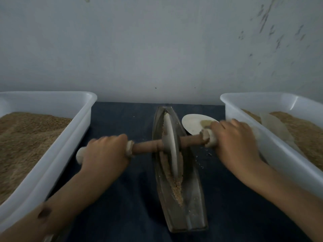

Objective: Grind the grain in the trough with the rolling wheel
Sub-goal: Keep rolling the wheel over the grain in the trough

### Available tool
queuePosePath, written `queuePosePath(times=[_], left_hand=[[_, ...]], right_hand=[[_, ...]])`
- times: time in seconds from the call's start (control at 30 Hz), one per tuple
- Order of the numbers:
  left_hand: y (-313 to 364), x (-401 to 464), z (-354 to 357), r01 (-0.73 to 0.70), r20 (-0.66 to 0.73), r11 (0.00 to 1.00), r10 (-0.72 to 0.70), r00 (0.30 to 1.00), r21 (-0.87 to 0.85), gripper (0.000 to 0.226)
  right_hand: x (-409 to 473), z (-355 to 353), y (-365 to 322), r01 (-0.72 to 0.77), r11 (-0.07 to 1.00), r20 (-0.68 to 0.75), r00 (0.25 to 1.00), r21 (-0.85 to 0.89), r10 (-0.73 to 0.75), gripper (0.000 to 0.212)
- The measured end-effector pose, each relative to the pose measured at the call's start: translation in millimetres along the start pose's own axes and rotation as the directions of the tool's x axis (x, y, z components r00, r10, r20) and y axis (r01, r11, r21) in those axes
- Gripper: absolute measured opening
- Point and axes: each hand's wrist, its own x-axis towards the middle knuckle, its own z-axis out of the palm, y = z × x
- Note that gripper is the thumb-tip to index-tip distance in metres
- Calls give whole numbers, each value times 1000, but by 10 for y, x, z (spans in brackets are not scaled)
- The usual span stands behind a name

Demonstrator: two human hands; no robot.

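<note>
Both hands, the left hand [104, 151] and right hand [234, 140], curl around the brown wooden axle [146, 147] of the grey disc-shaped rolling wheel [172, 145], standing mid-way in the long boat-shaped metal trough [194, 198], and should press evenly over the crushed tan grain [177, 189].

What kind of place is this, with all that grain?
Probably a small hand-grinding workspace. Both hands grip a rolling wheel in a boat-shaped trough, between two white tubs of brown grain.
</note>
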Motion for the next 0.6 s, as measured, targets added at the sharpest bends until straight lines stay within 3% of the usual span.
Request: queuePosePath(times=[0.13,0.23,0.33,0.47,0.6], left_hand=[[-48,-522,-319,-148,-92,987,142,986,-67,44],[-77,-595,-411,-90,68,996,90,994,-2,28],[-39,-468,-353,-51,93,997,46,995,55,23],[7,-70,-100,14,90,1000,-12,996,-17,26],[65,397,135,61,-113,998,-58,992,24,24]], right_hand=[[-378,-317,78,75,995,-20,997,71,-73,38],[-439,-375,104,101,988,-13,995,117,-100,41],[-356,-290,63,76,990,6,997,118,-77,46],[-67,11,34,3,999,37,999,45,-5,28],[369,399,76,-81,997,75,994,3,80,11]])
